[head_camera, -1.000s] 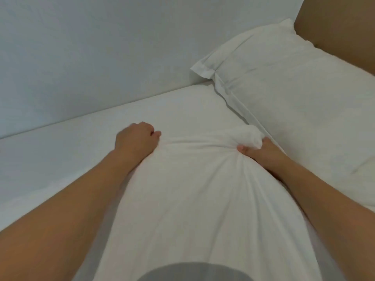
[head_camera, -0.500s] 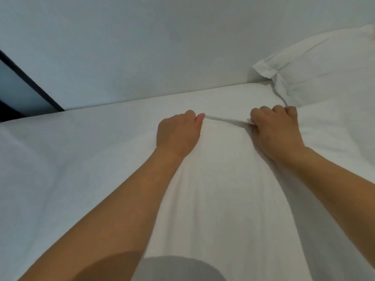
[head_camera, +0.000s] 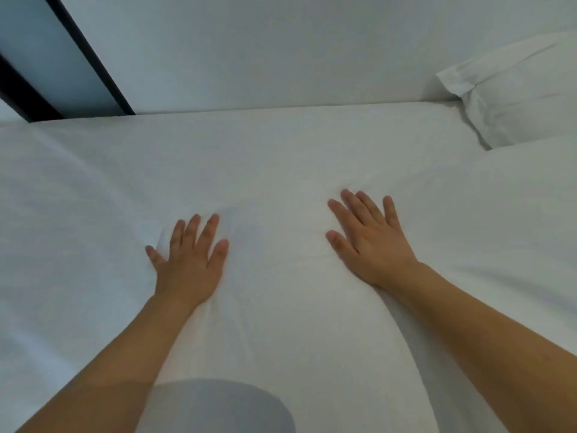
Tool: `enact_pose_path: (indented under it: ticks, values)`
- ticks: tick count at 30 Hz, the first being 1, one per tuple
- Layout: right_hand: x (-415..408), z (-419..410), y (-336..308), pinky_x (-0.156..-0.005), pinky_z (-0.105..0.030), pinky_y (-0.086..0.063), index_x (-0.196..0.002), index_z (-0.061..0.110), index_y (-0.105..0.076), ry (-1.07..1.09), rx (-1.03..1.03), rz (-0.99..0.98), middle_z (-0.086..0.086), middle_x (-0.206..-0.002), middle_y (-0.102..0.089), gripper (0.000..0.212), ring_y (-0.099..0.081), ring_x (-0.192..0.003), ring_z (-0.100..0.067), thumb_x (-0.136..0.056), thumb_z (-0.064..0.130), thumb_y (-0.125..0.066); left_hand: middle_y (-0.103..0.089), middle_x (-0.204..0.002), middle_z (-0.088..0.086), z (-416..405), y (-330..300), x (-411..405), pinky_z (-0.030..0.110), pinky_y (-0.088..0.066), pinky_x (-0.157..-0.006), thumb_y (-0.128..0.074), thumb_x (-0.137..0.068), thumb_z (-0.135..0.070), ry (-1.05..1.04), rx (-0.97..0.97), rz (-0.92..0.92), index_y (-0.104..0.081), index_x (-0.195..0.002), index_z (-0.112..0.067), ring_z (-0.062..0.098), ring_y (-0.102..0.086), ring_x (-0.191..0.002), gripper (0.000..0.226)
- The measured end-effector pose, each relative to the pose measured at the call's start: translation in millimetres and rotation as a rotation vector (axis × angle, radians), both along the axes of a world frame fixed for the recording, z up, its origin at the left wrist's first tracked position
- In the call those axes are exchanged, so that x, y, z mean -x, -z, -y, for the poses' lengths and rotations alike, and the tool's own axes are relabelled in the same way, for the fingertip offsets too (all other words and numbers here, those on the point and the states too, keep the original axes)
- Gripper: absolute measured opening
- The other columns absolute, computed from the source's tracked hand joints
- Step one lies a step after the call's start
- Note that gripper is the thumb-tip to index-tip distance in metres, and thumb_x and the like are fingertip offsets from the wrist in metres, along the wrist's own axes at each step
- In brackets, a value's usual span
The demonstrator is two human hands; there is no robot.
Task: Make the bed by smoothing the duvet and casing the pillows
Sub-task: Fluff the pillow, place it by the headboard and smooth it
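Duvet let go now; left hand and right hand pressed flat, fingers spread, holding nothing. Smoothing begun.

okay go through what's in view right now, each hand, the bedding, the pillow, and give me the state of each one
left hand: flat, fingers spread, pressing on the duvet
right hand: flat, fingers spread, pressing on the duvet
duvet: spread out, small creases near the hands
pillow: cased, lying at the far right by the wall
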State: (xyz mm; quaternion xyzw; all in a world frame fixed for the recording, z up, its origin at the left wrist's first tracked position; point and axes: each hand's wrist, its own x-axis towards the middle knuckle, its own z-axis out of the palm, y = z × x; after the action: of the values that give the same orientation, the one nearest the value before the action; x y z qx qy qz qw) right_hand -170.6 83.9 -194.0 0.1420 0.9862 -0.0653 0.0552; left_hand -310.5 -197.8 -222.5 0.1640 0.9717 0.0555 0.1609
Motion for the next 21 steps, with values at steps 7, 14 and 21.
enact_pose_path:
  ticks: [7,14,21]
  values:
    - [-76,-9,-27,-0.12,-0.043,0.004,-0.154,0.033,-0.006,0.061,0.019,0.03,0.005,-0.162,0.001,0.059,0.004,-0.149,-0.016,-0.099,0.054,-0.016,0.012,-0.161,-0.016,-66,-89,-138,0.058,0.013,-0.114,-0.002,-0.089,-0.068,0.32,-0.269,-0.098,-0.002,-0.151,-0.044,0.01,0.014,-0.148,0.067]
    - [-254,-45,-50,-0.12,-0.044,0.005,-0.153,0.033,-0.01,0.238,-0.087,0.079,0.005,-0.162,-0.002,0.059,0.004,-0.149,-0.016,-0.099,0.056,-0.014,0.009,-0.163,-0.007,-26,-34,-167,0.063,0.005,-0.114,0.004,-0.088,-0.071,0.197,0.054,-0.156,0.002,-0.154,-0.039,0.019,0.01,-0.15,0.074]
    - [-387,-39,-29,-0.119,-0.046,0.006,-0.154,0.033,-0.007,0.41,-0.196,-0.009,0.004,-0.162,0.003,0.061,0.007,-0.149,-0.018,-0.097,0.055,-0.011,0.004,-0.163,-0.013,-54,-54,-344,0.062,0.008,-0.114,-0.003,-0.087,-0.074,0.617,-0.091,-0.233,0.002,-0.153,-0.042,0.013,0.008,-0.15,0.073]
